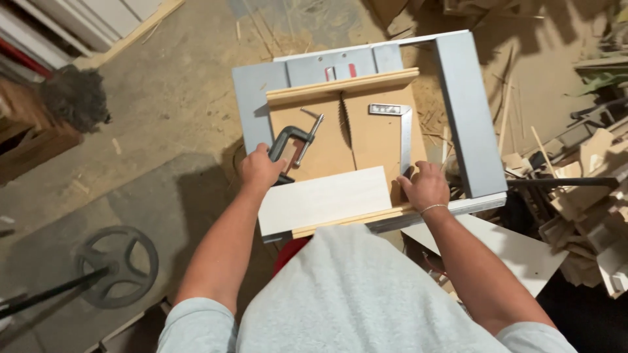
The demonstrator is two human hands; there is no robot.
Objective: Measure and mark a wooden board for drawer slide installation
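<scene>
While the left hand (260,168) wraps around the grey C-clamp (292,145) at the sled's left edge, the right hand (425,186) rests its fingers on the sled (376,140) beside the metal square (400,134). Between both hands lies 1 pale board (325,199), flat on the table (468,111), just short of the saw blade (345,121).

Clamp (296,142) left of blade (345,121), square (400,131) right, board (325,199) before them on sled (327,150).
</scene>
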